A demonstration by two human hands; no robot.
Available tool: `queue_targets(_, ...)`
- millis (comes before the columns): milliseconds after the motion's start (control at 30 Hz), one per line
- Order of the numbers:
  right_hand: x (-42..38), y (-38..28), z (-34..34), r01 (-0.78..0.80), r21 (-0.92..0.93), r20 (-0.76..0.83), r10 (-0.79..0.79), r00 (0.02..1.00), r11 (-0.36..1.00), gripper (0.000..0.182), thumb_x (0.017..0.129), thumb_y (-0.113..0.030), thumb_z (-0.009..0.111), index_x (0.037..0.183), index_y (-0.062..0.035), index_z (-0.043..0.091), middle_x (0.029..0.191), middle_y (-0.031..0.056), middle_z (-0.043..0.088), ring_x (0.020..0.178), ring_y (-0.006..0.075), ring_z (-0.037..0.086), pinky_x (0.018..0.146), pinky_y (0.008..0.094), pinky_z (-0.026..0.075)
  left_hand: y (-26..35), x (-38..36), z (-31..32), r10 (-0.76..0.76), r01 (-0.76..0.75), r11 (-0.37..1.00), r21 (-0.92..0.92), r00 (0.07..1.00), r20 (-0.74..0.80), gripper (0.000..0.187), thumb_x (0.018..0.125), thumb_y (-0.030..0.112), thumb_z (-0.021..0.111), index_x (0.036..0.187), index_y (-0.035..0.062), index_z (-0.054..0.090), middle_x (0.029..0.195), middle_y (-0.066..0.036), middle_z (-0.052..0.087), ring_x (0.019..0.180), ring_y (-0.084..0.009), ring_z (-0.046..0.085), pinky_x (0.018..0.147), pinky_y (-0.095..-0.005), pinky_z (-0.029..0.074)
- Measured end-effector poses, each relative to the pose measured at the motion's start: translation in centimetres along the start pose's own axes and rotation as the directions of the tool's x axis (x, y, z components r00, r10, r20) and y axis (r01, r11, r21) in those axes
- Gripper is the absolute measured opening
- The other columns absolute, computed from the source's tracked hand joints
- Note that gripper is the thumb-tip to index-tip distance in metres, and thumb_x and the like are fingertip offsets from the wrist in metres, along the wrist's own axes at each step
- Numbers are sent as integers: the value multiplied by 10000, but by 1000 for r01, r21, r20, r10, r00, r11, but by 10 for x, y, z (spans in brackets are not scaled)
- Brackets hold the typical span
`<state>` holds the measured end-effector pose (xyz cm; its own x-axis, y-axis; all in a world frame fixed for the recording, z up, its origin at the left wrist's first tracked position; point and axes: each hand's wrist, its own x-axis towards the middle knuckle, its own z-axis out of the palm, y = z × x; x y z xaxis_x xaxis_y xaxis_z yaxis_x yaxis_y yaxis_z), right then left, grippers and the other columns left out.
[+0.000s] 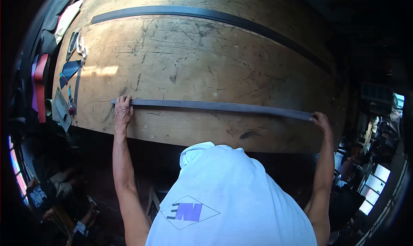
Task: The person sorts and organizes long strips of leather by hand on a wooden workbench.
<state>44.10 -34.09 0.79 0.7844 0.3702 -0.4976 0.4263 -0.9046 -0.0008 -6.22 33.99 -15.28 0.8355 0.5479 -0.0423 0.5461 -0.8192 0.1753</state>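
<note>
A long narrow grey strip (215, 105) stretches across the near part of a worn wooden table (172, 61), bowing slightly along its length. My left hand (123, 110) is closed over it near the left end, with a short bit sticking out past the fingers. At the far right end, my right hand (321, 122) grips the strip between thumb and fingers. Both arms are spread wide, one on each side of the white shirt (241, 194).
A second long dark strip (193, 11) lies across the back of the table. Scissors with white handles (81, 44), dark scraps (70, 70) and a flat pale piece (61, 109) lie along the left edge. Red material (41, 86) hangs beyond it. Another person (64, 188) is at lower left.
</note>
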Motion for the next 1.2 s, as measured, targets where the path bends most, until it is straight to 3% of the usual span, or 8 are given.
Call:
queue_targets(233,-8,-11,-3,51,29,-49,-49,998,998,253,800,-192,736,985,-28,685,936,179,696,938,341,669,822,433,499,59,5,15,-32,30,979,200,999,5,649,717,31,656,1342,48,480,1301,-195,479,1298,-377,403,1127,-494,298)
queue_targets(300,-6,-6,-1,90,33,-69,-87,994,995,283,802,-186,735,1009,-3,676,935,185,697,914,335,681,783,429,512,118,9,17,46,-49,997,60,998,51,656,713,45,674,1340,53,482,1339,-196,462,1345,-382,356,1159,-521,230)
queue_targets(400,5,13,6,105,45,-23,-104,994,993,278,801,-173,727,1000,13,669,892,186,690,847,320,677,739,416,503,215,13,33,281,-278,960,-43,940,195,638,714,61,700,1316,42,489,1362,-174,468,1342,-359,379,1156,-478,265)
queue_targets(467,5,4,-3,69,124,32,-73,997,990,263,796,-161,728,992,6,669,894,190,683,881,334,664,775,426,492,264,11,42,388,-377,922,-91,904,178,583,749,60,649,1306,30,481,1342,-188,483,1320,-358,408,1150,-478,273)
queue_targets(600,13,17,-2,161,243,50,-178,983,957,267,799,-144,719,1001,19,657,875,204,671,860,334,660,756,421,487,314,9,56,355,-354,935,-34,923,149,455,786,46,593,1234,25,517,1274,-184,517,1243,-343,464,1058,-455,357)
queue_targets(767,16,28,-3,224,310,49,-251,967,924,273,803,-140,704,1002,37,644,857,215,665,824,336,660,745,423,489,323,1,65,254,-259,958,123,966,52,456,770,66,629,1214,25,531,1245,-166,538,1181,-343,500,992,-434,398)
queue_targets(1033,21,41,9,304,358,-5,-324,946,883,281,774,-135,702,973,54,643,829,222,653,800,332,655,729,420,481,256,-31,52,-180,212,951,226,972,-152,471,772,97,639,1219,-15,541,1231,-187,536,1196,-350,487,1016,-456,387)
queue_targets(1200,10,44,6,287,370,-33,-297,954,884,269,775,-125,704,961,60,646,828,214,664,795,324,657,724,408,484,212,-25,46,-28,42,991,128,993,-113,316,795,88,640,1099,20,585,1168,-164,559,1135,-345,524,968,-448,433)
